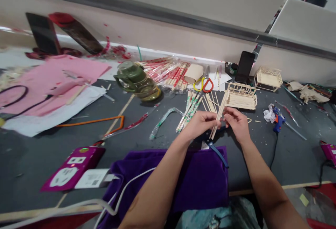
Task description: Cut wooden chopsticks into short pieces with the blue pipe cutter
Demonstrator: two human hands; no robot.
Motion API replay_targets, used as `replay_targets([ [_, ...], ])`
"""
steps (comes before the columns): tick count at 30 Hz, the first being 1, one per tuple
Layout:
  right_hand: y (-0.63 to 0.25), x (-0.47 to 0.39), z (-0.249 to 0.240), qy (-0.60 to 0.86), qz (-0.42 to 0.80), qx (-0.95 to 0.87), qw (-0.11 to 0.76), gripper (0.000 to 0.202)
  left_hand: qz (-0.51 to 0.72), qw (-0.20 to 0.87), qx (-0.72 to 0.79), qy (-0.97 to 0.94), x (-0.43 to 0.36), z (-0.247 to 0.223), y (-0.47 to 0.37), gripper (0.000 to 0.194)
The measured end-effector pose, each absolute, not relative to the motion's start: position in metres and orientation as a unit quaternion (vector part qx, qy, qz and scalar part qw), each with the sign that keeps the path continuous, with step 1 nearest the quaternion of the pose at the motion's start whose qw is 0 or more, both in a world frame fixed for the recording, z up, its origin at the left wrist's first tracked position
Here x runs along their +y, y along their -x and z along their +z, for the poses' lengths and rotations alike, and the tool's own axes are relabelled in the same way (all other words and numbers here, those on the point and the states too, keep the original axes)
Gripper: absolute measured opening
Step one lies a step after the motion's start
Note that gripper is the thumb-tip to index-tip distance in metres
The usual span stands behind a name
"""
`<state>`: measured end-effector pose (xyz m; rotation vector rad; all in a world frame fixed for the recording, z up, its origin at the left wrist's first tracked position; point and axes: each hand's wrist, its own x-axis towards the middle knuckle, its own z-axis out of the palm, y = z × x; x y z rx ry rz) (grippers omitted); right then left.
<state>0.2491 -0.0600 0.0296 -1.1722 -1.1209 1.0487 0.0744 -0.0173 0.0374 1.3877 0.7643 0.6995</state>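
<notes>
A small bunch of thin wooden sticks (pixel 222 107) stands slanted between my two hands above the dark table. My left hand (pixel 201 122) pinches the bunch from the left, low on its length. On the other side, my right hand (pixel 238 122) has its thumb and fingertips closed at the sticks' right edge. Under the hands lies a blue-handled tool (pixel 219 154), its head partly hidden. Loose sticks (pixel 210 101) and green-marked paper-wrapped chopsticks (pixel 189 113) are just beyond my left hand. A small wooden stick-built bench (pixel 241 99) stands behind my right hand.
Another stick model (pixel 268 77) and a phone (pixel 244 67) stand at the back. A blue glue gun (pixel 278 118) lies right. Scissors (pixel 203 84), a green-lidded jug (pixel 138 80) and red-marked chopsticks (pixel 177 73) sit behind. A purple cloth (pixel 202 180) and power strip (pixel 73 167) are nearer.
</notes>
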Motion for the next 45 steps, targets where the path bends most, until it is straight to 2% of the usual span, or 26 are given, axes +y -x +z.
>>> replay_targets([
  [5,-0.25,-0.063,0.037,0.485,0.488,-0.457,0.564,0.031,0.22,0.688,0.278,-0.633,-0.025,0.042,-0.08,0.021],
  [9,-0.251,-0.062,0.036,0.499,0.488,-0.43,0.572,0.03,0.219,0.714,0.278,-0.605,-0.022,0.036,-0.081,0.023],
  [13,-0.253,-0.057,0.031,0.506,0.492,-0.373,0.602,0.032,0.24,0.751,0.323,-0.523,-0.022,0.029,-0.085,0.036],
  [19,-0.253,-0.053,0.02,0.502,0.491,-0.315,0.638,0.032,0.277,0.715,0.375,-0.521,-0.024,0.025,-0.092,0.044],
  [22,-0.248,-0.053,0.016,0.492,0.498,-0.293,0.651,0.032,0.305,0.675,0.378,-0.556,-0.021,0.022,-0.092,0.039],
  [26,-0.244,-0.051,0.014,0.493,0.487,-0.276,0.666,0.033,0.371,0.564,0.399,-0.62,-0.017,0.019,-0.09,0.029],
  [30,-0.248,-0.049,0.014,0.501,0.456,-0.264,0.687,0.033,0.42,0.564,0.44,-0.558,-0.013,0.021,-0.085,0.027],
  [34,-0.254,-0.054,0.02,0.512,0.412,-0.332,0.676,0.032,0.416,0.62,0.425,-0.511,-0.012,0.026,-0.079,0.032],
  [39,-0.254,-0.07,0.041,0.523,0.298,-0.481,0.638,0.024,0.41,0.588,0.348,-0.604,-0.017,0.034,-0.084,0.023],
  [45,-0.25,-0.067,0.047,0.53,0.186,-0.636,0.529,0.019,0.422,0.59,0.317,-0.611,-0.015,0.022,-0.092,0.015],
])
